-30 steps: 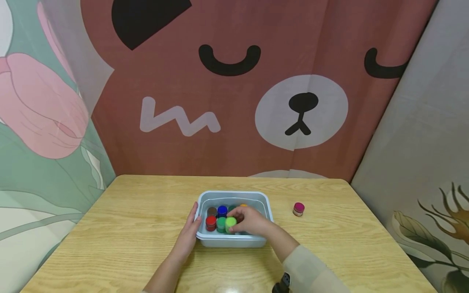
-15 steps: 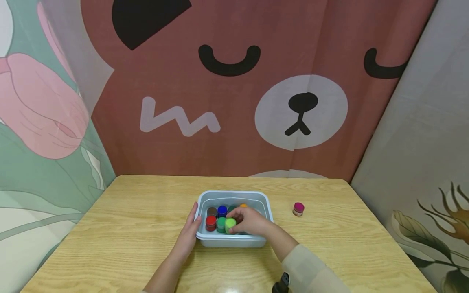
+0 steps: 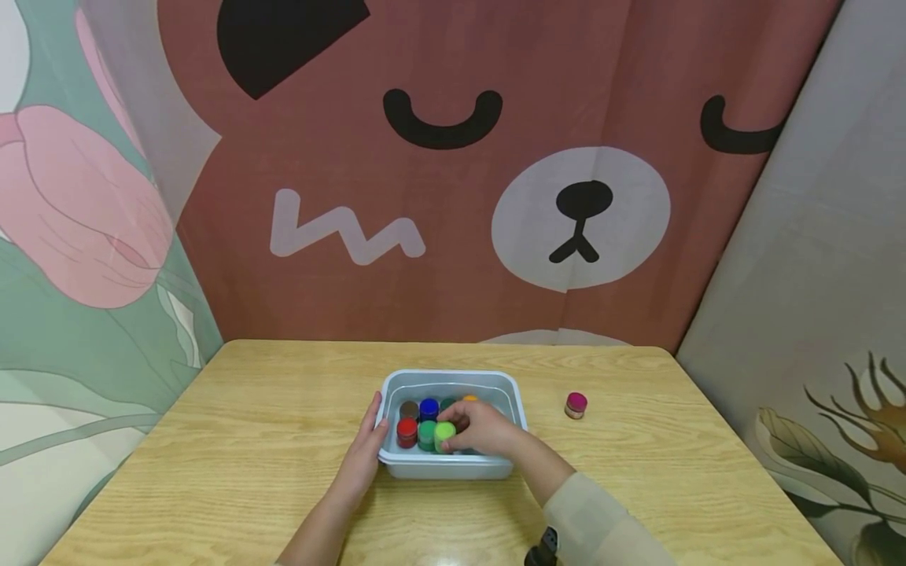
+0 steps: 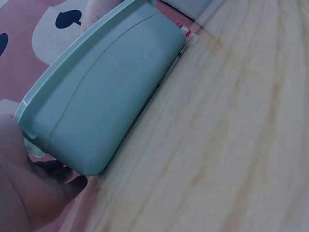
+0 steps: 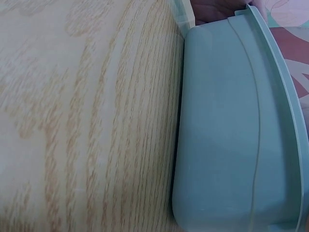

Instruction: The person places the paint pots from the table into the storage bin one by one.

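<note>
A pale blue-grey plastic tub [image 3: 450, 469] stands on the table with several small lidded jars inside. My left hand [image 3: 362, 450] holds its left side, thumb at the rim and fingers along the outer wall; the left wrist view shows this hand [image 4: 36, 188] at the tub's lower corner. Over the tub, my right hand [image 3: 484, 428] pinches a lime-green jar [image 3: 443, 435] between thumb and fingers. Beside that jar sit a green jar [image 3: 427, 436] and a red jar [image 3: 406, 432]. Behind them are a brown jar [image 3: 409, 409] and a blue jar [image 3: 429, 409]. Further jars are partly hidden by the right hand.
A jar with a magenta lid [image 3: 576, 405] stands on the wooden table [image 3: 283, 424], right of the tub. A dark object [image 3: 543, 548] shows by the right sleeve at the near edge. Printed curtains hang behind and at both sides.
Both hands, the tub and the jars keep almost the same places. The lime-green jar in my right hand has shifted only very slightly; the head view has tilted a little.
</note>
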`<state>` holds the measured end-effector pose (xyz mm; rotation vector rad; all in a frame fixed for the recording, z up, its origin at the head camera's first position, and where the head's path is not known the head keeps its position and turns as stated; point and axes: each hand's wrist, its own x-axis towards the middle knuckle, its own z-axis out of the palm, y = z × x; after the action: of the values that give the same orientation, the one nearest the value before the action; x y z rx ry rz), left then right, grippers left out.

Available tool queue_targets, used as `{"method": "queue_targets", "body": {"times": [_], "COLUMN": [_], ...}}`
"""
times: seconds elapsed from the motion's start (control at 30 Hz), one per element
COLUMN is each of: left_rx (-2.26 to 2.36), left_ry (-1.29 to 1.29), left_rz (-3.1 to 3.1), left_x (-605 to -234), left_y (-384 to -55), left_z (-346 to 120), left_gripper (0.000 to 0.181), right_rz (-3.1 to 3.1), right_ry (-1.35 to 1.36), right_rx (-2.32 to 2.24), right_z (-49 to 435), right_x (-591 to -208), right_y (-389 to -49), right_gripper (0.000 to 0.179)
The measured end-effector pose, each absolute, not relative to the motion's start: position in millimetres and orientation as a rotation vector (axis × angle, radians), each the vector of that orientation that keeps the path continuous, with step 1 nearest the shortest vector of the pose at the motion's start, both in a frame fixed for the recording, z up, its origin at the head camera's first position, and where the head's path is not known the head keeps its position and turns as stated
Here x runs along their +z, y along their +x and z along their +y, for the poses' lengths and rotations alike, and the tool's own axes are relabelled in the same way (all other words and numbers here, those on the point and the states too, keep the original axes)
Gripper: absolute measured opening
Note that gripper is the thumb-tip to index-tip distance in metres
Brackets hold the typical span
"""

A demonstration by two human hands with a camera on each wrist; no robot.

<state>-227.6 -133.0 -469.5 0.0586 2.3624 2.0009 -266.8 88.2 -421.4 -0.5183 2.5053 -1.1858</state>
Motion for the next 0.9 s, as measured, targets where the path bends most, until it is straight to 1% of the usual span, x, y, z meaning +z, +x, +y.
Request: {"method": "queue_targets", "body": {"times": [0.9], "left_rx": [2.044], "left_ry": [0.090], "left_rz": [2.340], "left_x": [-468.0], "left_y": [-226.9], "left_z": [-134.1], "left_gripper": [0.058], "right_rz": [2.500], "right_ry": [-0.557], "right_rx": [-1.222], "right_z": [88.4], "right_x": [-420.9], "right_y": [-266.1], "right_gripper": [0.035]}}
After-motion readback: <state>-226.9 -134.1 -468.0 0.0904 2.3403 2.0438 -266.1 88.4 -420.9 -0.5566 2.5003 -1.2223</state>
